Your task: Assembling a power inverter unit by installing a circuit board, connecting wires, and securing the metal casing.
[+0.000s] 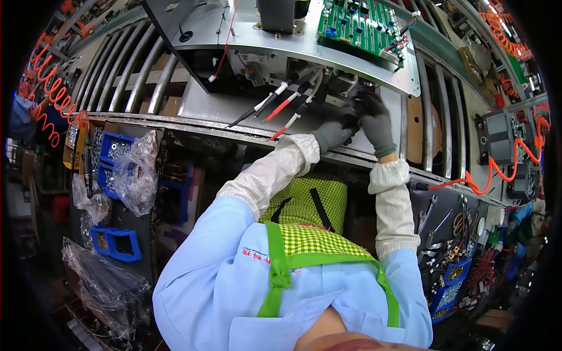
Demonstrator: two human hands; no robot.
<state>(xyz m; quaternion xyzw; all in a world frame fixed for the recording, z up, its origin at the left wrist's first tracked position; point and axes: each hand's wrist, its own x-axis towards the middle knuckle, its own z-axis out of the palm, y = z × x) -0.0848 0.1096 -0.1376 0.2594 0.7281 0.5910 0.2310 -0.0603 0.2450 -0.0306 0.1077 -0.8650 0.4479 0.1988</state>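
My left hand (332,136), in a grey glove, is closed at the front edge of the open metal cabinet (257,36). Its fingers curl round something dark that I cannot make out. Just right of it and a little farther in, my right hand (377,126) wears a grey glove with dark fingers, smeared by motion. Left of both hands, several thick cables hang out of the cabinet, with a black-tipped cable (256,108) and red-sleeved cables (280,109) among them. A green circuit board (363,29) is mounted on the cabinet's top plate.
Metal rollers (136,76) run on both sides of the cabinet. Blue bins (117,243) of small fasteners and plastic bags (136,175) lie at the left. Hand tools (436,216) hang at the right, below an orange coiled hose (497,169). A thin red wire (225,44) dangles over the cabinet.
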